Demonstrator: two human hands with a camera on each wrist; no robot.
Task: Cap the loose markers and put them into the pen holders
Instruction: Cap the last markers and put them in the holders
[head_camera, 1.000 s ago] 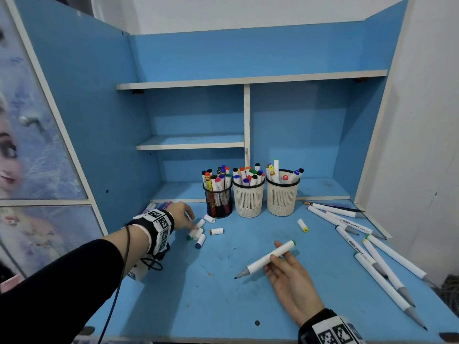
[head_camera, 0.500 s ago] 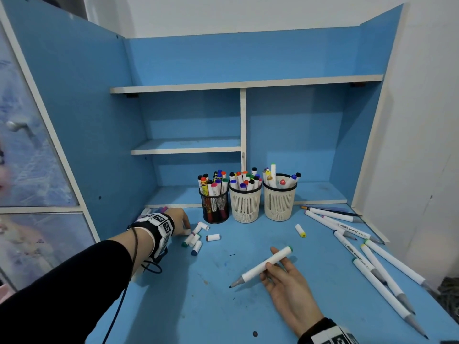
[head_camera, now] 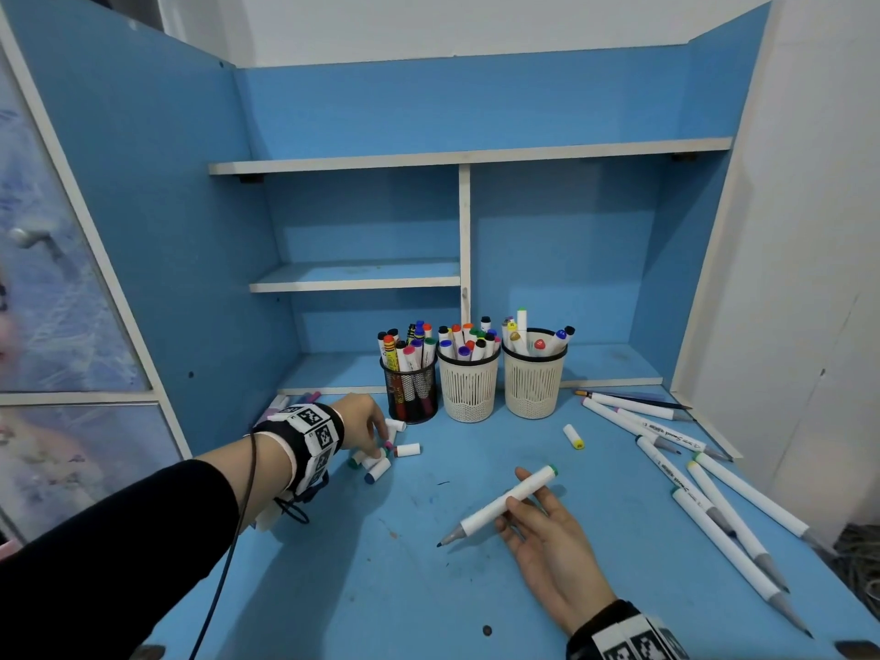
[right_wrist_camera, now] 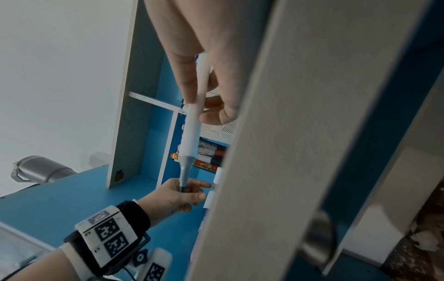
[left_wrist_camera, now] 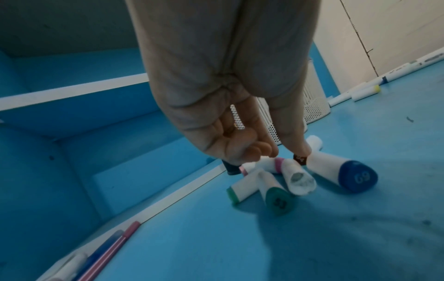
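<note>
My right hand (head_camera: 535,519) pinches an uncapped white marker (head_camera: 507,502) with a green back end. Its grey tip points down-left just above the desk; the right wrist view shows thumb and fingers curled round the marker (right_wrist_camera: 193,121). My left hand (head_camera: 369,428) reaches down onto a pile of loose caps (head_camera: 378,462) left of the black mesh holder (head_camera: 412,393). Its thumb touches a brown-banded cap (left_wrist_camera: 300,159), its fingertips (left_wrist_camera: 254,152) hover by a pink-banded cap (left_wrist_camera: 278,165), and none is lifted. Two white holders (head_camera: 469,388) (head_camera: 533,385) stand full of capped markers.
Several uncapped white markers (head_camera: 714,512) lie fanned along the desk's right side, with a thin brush (head_camera: 643,400) behind them. A yellow-ended cap (head_camera: 573,436) lies alone mid-desk. Thin pens (left_wrist_camera: 108,245) lie by the hutch's left base. The hutch's side walls close in both sides.
The left hand has stayed over the cap pile, its fingers dipping lower among the caps. The right hand keeps the same marker, nearly still. The head view has tilted up slightly.
</note>
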